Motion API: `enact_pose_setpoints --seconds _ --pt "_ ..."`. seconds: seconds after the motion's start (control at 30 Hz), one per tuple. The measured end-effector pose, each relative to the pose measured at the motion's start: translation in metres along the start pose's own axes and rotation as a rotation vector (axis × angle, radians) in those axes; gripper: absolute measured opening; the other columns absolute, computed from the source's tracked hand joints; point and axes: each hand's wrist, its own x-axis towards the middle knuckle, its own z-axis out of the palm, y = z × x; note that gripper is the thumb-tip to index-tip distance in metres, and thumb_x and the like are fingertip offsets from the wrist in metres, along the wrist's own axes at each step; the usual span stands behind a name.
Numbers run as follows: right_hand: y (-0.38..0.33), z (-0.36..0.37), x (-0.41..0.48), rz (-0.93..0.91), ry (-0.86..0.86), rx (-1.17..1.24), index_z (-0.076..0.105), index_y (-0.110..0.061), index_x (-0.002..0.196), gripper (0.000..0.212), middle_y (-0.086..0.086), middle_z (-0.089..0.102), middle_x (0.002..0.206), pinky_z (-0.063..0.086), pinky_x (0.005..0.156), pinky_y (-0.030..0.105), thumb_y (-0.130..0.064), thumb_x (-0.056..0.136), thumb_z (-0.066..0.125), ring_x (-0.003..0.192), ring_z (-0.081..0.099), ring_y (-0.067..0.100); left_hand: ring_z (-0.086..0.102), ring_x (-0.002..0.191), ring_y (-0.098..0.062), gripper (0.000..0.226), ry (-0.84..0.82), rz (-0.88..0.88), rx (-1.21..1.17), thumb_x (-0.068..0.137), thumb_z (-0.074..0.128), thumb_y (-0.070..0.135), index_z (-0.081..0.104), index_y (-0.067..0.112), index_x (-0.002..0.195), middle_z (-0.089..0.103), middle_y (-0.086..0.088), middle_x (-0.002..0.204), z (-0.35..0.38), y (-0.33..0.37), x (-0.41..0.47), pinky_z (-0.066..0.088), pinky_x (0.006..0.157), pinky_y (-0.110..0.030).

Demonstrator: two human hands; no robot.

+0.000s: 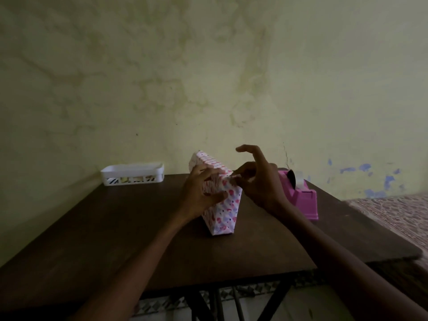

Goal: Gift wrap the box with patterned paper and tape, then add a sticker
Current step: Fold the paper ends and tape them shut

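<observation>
The wrapped box [223, 213] stands on its end near the middle of the desk [111, 228]. The left hand [199, 193] grips its side. The right hand [259, 184] pinches its top corner, one finger up. A pink tape holder [301, 198] sits by the right edge, a white basket [132, 173] at the back left corner.

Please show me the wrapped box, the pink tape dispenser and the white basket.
wrapped box [225, 214], head view, near patterned end face
pink tape dispenser [305, 202], head view, near side wall
white basket [132, 169], head view, front rim
</observation>
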Motion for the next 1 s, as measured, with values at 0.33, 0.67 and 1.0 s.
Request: enact_pose_setpoints --seconds 0.33,0.67,1.0 --pt "0.001 0.020 -0.005 0.060 0.044 0.157 0.042 -0.016 0.138 0.080 -0.004 0.072 0.088 0.054 0.069 0.014 -0.014 0.071 0.086 0.077 0.068 0.002 0.056 0.115 0.002 0.037 0.070 0.093 -0.272 0.081 0.075 0.030 0.063 0.029 0.116 0.060 0.011 0.124 -0.009 -0.008 -0.010 0.053 0.091 -0.022" --pt "0.018 0.022 -0.009 0.055 0.064 0.294 0.057 -0.007 0.120 0.053 0.003 0.075 0.095 0.061 0.077 0.032 -0.002 0.074 0.082 0.088 0.073 0.010 0.066 0.106 -0.011 0.022 0.253 0.215 -0.372 0.081 0.075 0.007 0.073 0.009 0.104 0.072 0.001 0.109 -0.001 -0.013 -0.014 0.057 0.088 -0.036" --pt "0.014 0.029 -0.011 0.033 0.116 0.246 0.064 -0.007 0.107 0.037 0.000 0.074 0.094 0.060 0.076 0.025 -0.001 0.076 0.081 0.085 0.073 0.005 0.069 0.098 -0.007 0.012 0.255 0.166 -0.367 0.082 0.073 0.008 0.075 0.010 0.094 0.074 0.001 0.101 -0.001 -0.007 -0.014 0.058 0.083 -0.028"
